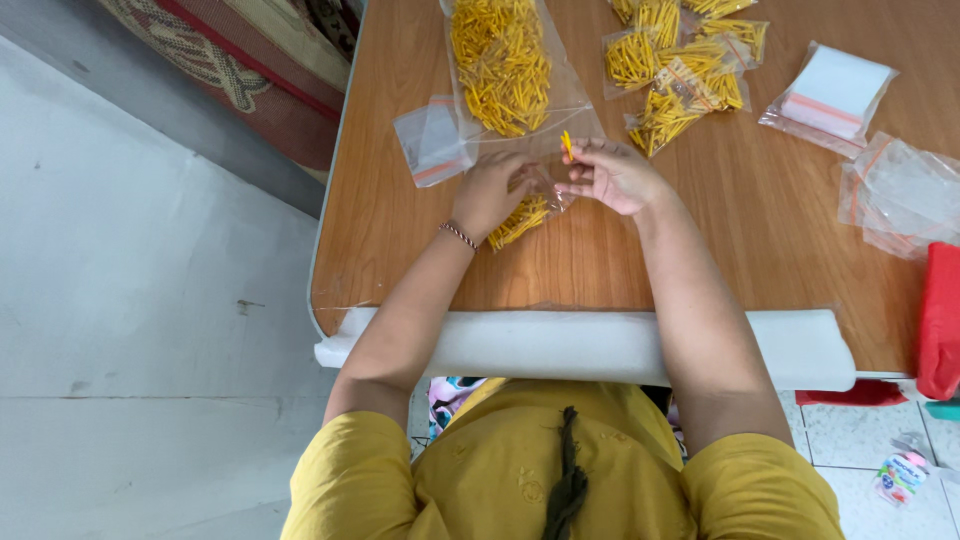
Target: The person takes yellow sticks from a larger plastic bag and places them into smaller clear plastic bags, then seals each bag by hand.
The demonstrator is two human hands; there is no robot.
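My left hand (492,190) grips a small clear zip bag (525,213) partly filled with thin yellow sticks, holding it just above the wooden table (420,250). My right hand (612,175) is at the bag's mouth and pinches a few yellow sticks (567,145) that point upward between the fingers. A big clear bag of loose yellow sticks (500,65) lies open just beyond both hands. A bead bracelet sits on my left wrist.
Several small filled bags of yellow sticks (680,65) lie at the far middle. Stacks of empty zip bags sit at left (432,140), at far right (832,95) and at the right edge (900,195). A white foam pad (580,345) lines the near table edge. A red object (940,320) lies at right.
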